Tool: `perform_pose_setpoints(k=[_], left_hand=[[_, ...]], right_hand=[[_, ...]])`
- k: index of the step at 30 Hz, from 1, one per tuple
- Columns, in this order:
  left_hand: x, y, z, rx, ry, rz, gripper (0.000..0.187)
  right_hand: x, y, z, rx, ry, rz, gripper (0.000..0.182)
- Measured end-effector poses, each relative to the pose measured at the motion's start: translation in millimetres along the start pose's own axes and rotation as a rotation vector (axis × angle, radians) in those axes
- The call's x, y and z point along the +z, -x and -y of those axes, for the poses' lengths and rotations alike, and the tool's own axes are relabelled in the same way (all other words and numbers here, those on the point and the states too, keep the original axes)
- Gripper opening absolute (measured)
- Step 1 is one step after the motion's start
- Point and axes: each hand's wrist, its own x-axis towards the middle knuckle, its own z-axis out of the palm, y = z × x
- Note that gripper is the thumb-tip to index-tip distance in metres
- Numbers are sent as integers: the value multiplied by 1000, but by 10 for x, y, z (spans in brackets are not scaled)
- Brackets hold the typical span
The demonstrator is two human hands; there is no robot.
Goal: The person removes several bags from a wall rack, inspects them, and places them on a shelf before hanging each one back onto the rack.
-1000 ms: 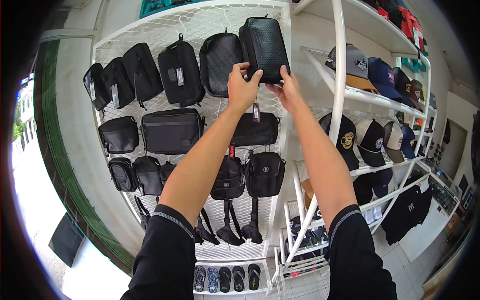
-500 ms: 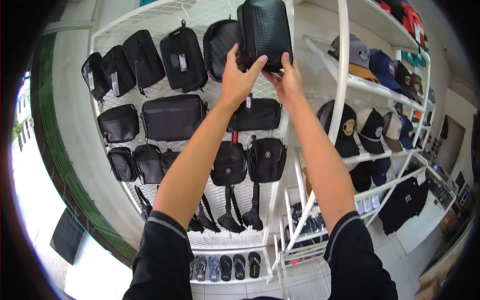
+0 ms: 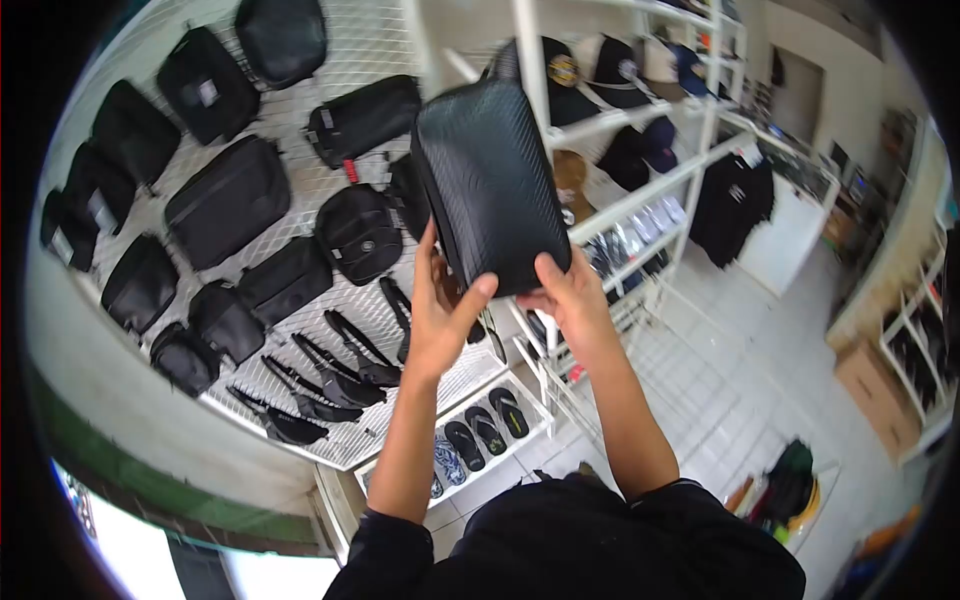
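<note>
Both hands hold up a black bag (image 3: 490, 180) with a ribbed, carbon-like surface and rounded corners. My left hand (image 3: 445, 310) grips its lower left edge, thumb on the front and fingers running up the side. At the lower right corner my right hand (image 3: 572, 300) has its thumb on the front face; its other fingers are partly hidden beneath. Left of the bag, a round-cornered black bag (image 3: 283, 40) hangs on the white mesh wall panel (image 3: 345, 40). A smaller black bag with a round badge (image 3: 360, 235) hangs close to my left hand.
White racks on the right carry several caps (image 3: 625, 70). Flip-flops (image 3: 485, 430) stand on a low shelf (image 3: 545, 415). A black T-shirt (image 3: 732, 205) hangs by a white counter (image 3: 790, 235). A cardboard box (image 3: 880, 395) sits on the tiled floor (image 3: 700, 390) at right.
The bag has come down and nearer in both hands, away from the mesh panel, and now shows a ribbed face instead of the embossed one. The view has turned right and downward.
</note>
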Motion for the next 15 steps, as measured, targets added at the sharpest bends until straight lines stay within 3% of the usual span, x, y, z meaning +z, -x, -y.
perform_pose_setpoints(k=[3, 7, 11, 13, 15], left_hand=[[148, 521, 369, -144, 107, 114, 93], [408, 1144, 619, -494, 143, 329, 91], [847, 1823, 1127, -579, 253, 525, 88], [1108, 2109, 1196, -686, 301, 643, 87], [1385, 2374, 1278, -765, 361, 738, 85]], right_hand=[[-342, 663, -224, 74, 68, -187, 63], [-666, 1644, -348, 177, 113, -455, 70], [-1042, 2567, -466, 264, 130, -728, 82], [-1151, 2962, -409, 286, 136, -882, 68], [-1376, 3325, -419, 274, 116, -967, 69]])
